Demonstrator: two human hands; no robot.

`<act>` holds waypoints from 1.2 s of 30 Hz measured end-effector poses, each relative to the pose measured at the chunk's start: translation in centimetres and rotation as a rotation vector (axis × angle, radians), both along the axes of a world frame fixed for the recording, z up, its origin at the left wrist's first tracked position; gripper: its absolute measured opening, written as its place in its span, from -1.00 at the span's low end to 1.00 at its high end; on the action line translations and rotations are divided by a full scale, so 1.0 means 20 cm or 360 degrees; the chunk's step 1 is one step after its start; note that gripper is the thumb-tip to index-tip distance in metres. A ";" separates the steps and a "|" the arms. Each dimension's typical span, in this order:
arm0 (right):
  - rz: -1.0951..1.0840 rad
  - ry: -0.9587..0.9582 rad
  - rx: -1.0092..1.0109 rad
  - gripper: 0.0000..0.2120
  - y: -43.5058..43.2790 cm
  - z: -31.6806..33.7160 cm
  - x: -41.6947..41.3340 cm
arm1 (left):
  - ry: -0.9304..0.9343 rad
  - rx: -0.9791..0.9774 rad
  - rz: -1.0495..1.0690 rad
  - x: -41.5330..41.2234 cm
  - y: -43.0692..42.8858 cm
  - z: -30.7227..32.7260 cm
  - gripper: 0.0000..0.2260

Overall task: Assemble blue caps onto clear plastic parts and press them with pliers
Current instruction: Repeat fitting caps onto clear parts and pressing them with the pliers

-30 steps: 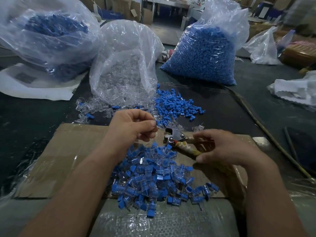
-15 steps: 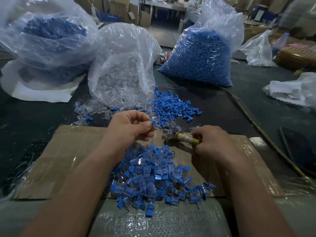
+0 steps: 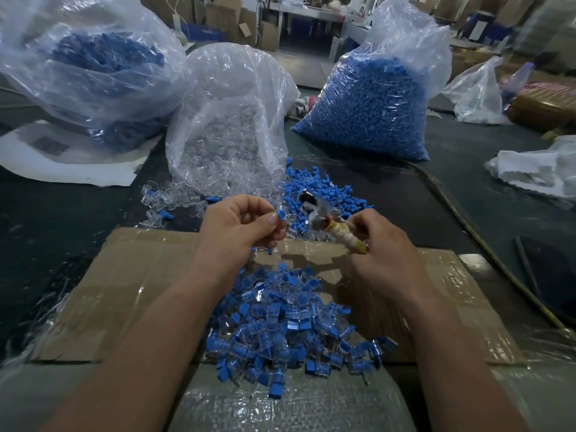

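My left hand (image 3: 240,227) pinches a small blue cap (image 3: 280,214) between thumb and fingertips; whether a clear part sits under it I cannot tell. My right hand (image 3: 381,244) grips the taped handles of the pliers (image 3: 330,224), whose blurred metal jaws point up and left, just right of the cap. Below both hands a heap of assembled blue-and-clear pieces (image 3: 286,325) lies on the cardboard sheet (image 3: 124,291). Loose blue caps (image 3: 324,190) and loose clear parts (image 3: 168,198) lie on the dark table beyond the hands.
Three big plastic bags stand at the back: blue parts at the left (image 3: 93,73), clear parts in the middle (image 3: 227,126), blue caps at the right (image 3: 374,110). A cable (image 3: 467,222) runs along the right. White bags (image 3: 536,169) lie far right.
The pliers swung from lying level to tilted up, their jaws rising toward the cap. My left hand lifted slightly and the blue cap now shows at its fingertips.
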State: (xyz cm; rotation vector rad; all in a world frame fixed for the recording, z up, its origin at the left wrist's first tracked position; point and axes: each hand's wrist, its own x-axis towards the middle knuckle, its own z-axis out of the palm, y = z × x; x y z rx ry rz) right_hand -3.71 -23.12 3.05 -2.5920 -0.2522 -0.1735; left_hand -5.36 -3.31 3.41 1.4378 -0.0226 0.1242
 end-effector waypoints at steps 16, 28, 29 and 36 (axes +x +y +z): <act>0.0193 0.0130 0.0100 -0.69 0.06 0.00 -0.03 | -0.0206 0.0302 0.0119 -0.01 -0.01 -0.02 -0.78; 0.0131 0.0157 0.0096 -0.75 0.07 0.01 -0.04 | -0.0278 0.0394 0.0184 -0.02 -0.05 -0.01 -0.74; 0.0124 0.0151 0.0089 -0.76 0.07 0.01 -0.04 | -0.0276 0.0396 0.0188 -0.02 -0.05 -0.01 -0.74; 0.0124 0.0101 0.0065 -0.76 0.08 0.00 -0.04 | -0.0248 0.0444 0.0217 -0.02 -0.04 -0.01 -0.75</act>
